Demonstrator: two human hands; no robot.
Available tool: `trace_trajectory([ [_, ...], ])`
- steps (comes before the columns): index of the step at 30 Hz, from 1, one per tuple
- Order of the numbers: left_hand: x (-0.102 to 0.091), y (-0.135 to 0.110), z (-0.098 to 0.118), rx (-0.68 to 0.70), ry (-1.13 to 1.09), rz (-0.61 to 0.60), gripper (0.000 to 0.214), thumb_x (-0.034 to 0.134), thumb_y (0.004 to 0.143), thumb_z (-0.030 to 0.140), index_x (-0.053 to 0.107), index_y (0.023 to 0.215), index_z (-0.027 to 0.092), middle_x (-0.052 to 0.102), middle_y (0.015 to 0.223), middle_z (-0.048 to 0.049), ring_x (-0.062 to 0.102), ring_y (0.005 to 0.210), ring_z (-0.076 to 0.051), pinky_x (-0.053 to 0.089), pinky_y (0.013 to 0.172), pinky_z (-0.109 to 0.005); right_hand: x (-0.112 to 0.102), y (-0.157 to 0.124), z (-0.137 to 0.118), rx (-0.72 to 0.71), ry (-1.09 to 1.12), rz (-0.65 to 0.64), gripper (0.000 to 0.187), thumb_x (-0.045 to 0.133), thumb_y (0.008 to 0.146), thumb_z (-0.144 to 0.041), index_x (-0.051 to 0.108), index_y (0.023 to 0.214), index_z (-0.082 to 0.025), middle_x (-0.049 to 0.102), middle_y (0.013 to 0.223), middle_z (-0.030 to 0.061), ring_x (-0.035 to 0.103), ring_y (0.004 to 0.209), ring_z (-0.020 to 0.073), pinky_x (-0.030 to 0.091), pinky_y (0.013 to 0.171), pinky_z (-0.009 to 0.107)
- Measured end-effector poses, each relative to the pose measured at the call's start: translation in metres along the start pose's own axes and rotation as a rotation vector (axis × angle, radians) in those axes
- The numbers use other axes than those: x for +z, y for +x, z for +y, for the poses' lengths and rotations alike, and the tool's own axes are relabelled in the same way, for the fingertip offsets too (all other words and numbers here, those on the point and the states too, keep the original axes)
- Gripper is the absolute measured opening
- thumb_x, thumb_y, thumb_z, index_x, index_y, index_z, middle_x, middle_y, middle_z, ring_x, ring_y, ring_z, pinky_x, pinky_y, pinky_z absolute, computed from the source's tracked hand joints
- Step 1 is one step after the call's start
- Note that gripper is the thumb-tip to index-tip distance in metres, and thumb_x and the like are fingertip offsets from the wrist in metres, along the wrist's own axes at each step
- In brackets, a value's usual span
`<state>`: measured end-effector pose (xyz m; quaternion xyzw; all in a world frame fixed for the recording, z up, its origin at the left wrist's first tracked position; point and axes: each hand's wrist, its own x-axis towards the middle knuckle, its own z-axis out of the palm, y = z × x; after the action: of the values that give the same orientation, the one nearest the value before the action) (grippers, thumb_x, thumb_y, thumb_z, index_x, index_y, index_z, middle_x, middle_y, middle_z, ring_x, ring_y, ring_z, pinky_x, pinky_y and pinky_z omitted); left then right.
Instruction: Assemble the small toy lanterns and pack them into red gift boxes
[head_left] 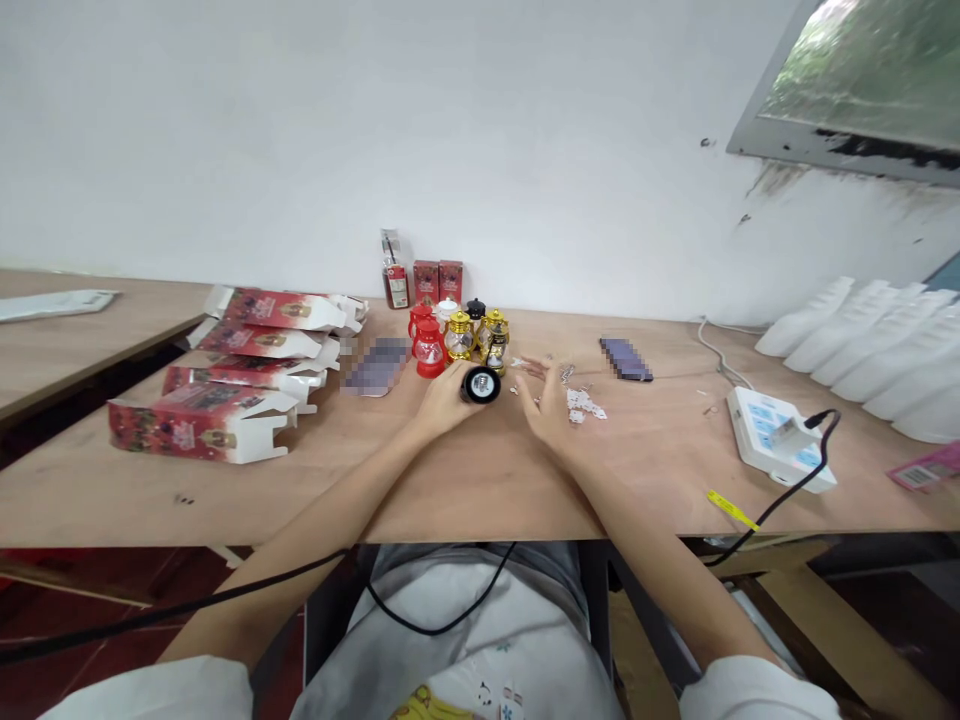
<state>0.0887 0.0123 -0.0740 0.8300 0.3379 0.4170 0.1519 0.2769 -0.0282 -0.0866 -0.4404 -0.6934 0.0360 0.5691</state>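
Observation:
My left hand (444,402) is closed around a small black lantern (481,384), whose round underside with a pale disc in it faces me. My right hand (550,408) is a little to the right, its thumb and fingers apart and nothing visible in it. Small white tags (585,404) and little metal pieces (568,373) lie scattered just beyond and beside my right hand. Behind the left hand stand several small lanterns: a red lantern (430,349), a gold lantern (460,337), a white lantern (448,309) and a black lantern (475,309) among them.
Opened red-and-white cartons (202,420) lie overlapped at left. Two red boxes (439,282) and a bottle (395,275) stand by the wall. Phones (625,359) flank the work area. At right are a power strip (772,435), a black cable (795,488) and white stacked pieces (862,350).

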Motion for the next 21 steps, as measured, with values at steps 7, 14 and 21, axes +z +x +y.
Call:
trace_trajectory([
  [7, 0.001, 0.002, -0.008, -0.063, -0.002, 0.132, 0.036, 0.068, 0.067, 0.027, 0.056, 0.099, 0.020, 0.062, 0.103, -0.0058, 0.057, 0.100, -0.022, 0.043, 0.089, -0.032, 0.012, -0.010, 0.043, 0.189, -0.371, -0.122, 0.051, 0.051, 0.081, -0.050, 0.046, 0.112, -0.010, 0.053, 0.118, 0.0244, 0.045, 0.121, 0.0359, 0.033, 0.100, 0.058],
  [14, 0.001, 0.001, -0.003, -0.112, 0.020, 0.110, 0.036, 0.069, 0.065, 0.031, 0.055, 0.096, 0.020, 0.061, 0.102, -0.0057, 0.057, 0.100, -0.023, 0.044, 0.087, -0.032, 0.022, -0.019, 0.058, 0.240, -0.493, -0.176, 0.048, 0.054, 0.079, -0.053, 0.049, 0.105, -0.013, 0.050, 0.121, 0.0230, 0.032, 0.130, 0.0395, 0.023, 0.104, 0.063],
  [21, 0.002, 0.001, -0.006, -0.076, 0.043, 0.104, 0.035, 0.067, 0.067, 0.030, 0.055, 0.098, 0.020, 0.061, 0.102, -0.0064, 0.057, 0.099, -0.022, 0.044, 0.087, -0.032, 0.021, -0.007, 0.045, 0.296, -0.497, -0.282, 0.036, 0.051, 0.085, -0.036, 0.050, 0.109, -0.010, 0.052, 0.118, 0.0226, 0.047, 0.118, 0.0325, 0.038, 0.097, 0.049],
])
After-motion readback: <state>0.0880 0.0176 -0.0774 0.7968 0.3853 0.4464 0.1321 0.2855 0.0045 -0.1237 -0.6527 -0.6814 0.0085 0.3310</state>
